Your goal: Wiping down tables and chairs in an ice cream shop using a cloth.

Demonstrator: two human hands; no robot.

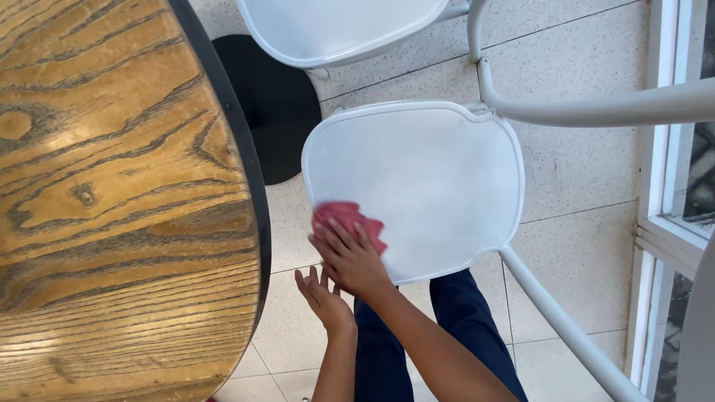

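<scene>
My right hand (350, 257) presses a pink cloth (344, 217) flat onto the near left part of a white chair seat (424, 179). Its fingers lie spread over the cloth. My left hand (322, 295) hovers open just below the seat's front edge, fingers apart and holding nothing. Both forearms reach up from the bottom of the view over my dark blue trousers (462, 320).
A round wooden table (112, 193) with a dark rim fills the left side; its black base (272, 104) sits on the tiled floor. A second white chair seat (335, 30) is at the top. White chair rails (596, 108) and a window frame (659, 223) stand to the right.
</scene>
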